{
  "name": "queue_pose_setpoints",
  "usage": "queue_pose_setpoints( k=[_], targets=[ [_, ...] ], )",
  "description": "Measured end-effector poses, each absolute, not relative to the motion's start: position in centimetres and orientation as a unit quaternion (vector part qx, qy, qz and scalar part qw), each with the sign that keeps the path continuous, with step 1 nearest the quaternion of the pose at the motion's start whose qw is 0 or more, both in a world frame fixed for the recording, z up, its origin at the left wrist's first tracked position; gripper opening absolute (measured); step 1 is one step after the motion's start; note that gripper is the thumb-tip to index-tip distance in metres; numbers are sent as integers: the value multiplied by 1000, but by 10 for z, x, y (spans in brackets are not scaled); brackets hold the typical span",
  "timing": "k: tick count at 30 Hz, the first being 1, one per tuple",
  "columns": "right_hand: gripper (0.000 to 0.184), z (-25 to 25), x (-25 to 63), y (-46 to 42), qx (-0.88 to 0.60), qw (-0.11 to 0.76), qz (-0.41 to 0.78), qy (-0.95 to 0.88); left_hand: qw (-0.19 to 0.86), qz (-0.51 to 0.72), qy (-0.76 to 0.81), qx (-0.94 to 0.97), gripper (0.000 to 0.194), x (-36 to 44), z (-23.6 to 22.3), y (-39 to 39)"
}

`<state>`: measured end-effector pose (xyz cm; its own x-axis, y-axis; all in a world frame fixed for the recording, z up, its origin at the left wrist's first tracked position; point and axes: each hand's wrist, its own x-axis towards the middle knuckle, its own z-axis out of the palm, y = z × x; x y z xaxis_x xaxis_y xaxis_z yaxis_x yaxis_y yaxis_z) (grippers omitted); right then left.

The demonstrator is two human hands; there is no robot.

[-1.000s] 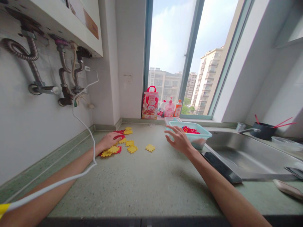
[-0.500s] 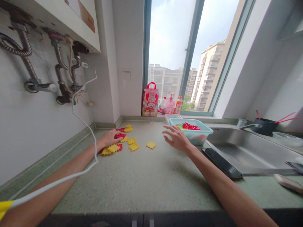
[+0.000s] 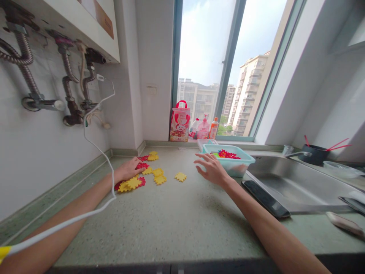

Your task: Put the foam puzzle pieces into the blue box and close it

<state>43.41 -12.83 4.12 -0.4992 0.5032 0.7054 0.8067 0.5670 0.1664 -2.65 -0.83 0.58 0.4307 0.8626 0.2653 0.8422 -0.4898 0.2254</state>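
Note:
My left hand (image 3: 129, 169) lies flat, palm down, on a cluster of red and yellow snowflake-shaped plastic pieces (image 3: 134, 182) on the green countertop (image 3: 171, 217). One yellow piece (image 3: 180, 176) sits apart, between my hands. My right hand (image 3: 211, 169) hovers with fingers spread and nothing in it, just left of a light teal plastic bin (image 3: 230, 163) that holds more red and coloured pieces (image 3: 226, 154).
A steel sink (image 3: 299, 182) with a tap lies to the right, a dark phone (image 3: 265, 198) on its edge. A red-handled bag (image 3: 179, 122) and bottles (image 3: 208, 129) stand on the window sill. A white cable (image 3: 97, 152) hangs from wall pipes over my left arm.
My right hand has drifted a little left, away from the teal bin. My left hand stays on the pile. The camera tilted slightly.

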Motion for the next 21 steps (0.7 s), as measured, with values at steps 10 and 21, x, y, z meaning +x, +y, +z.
queue_pose_setpoints(
  k=[10,21],
  targets=[
    [43,39,406,-140,-352,322,-218,-852,-48,173,449,875,54,10,35,-38],
    [22,19,349,-158,-154,296,-239,-912,173,145,186,956,44,109,32,-138]
  ],
)
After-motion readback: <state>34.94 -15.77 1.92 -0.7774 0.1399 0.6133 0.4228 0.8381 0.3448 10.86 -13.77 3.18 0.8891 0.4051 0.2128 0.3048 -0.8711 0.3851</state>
